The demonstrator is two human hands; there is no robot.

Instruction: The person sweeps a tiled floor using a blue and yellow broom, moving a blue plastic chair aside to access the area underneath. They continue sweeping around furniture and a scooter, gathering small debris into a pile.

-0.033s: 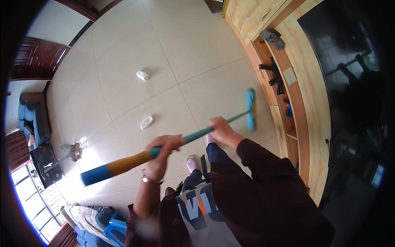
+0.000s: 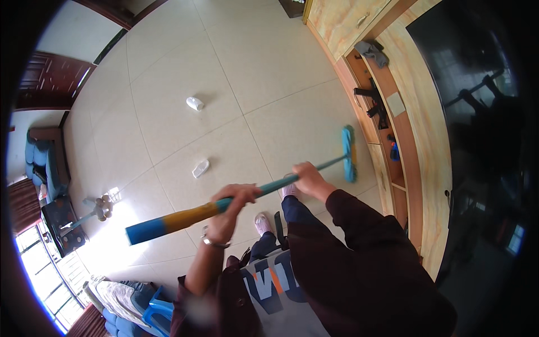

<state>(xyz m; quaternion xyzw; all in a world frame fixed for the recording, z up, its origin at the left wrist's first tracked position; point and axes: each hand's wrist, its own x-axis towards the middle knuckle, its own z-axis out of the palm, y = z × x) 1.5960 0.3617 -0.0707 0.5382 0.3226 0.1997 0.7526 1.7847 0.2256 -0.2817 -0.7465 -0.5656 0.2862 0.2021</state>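
Both hands are wrapped round the pole of a mop (image 2: 188,218), held slantwise in front of my body. Its pole is blue at the top end, then yellow, then teal. My left hand (image 2: 231,209) is closed round it just below the yellow part, a metal band on that wrist. Farther down, my right hand (image 2: 309,180) grips the teal length. The teal mop head (image 2: 348,154), edged with some yellow, rests on the tiled floor (image 2: 269,73) at the right, near the cabinet; it is slightly blurred.
Two white slippers (image 2: 195,103) lie ahead on the floor. A wooden cabinet (image 2: 418,157) with open shelves runs along the right, beside a dark screen (image 2: 471,112). At the left are a standing fan (image 2: 101,208), a blue sofa (image 2: 42,160) and a blue plastic chair (image 2: 160,312).
The mop has shifted slightly to the right, its head now closer to the cabinet. Both hands have moved right with the pole. The slippers and furniture stay put.
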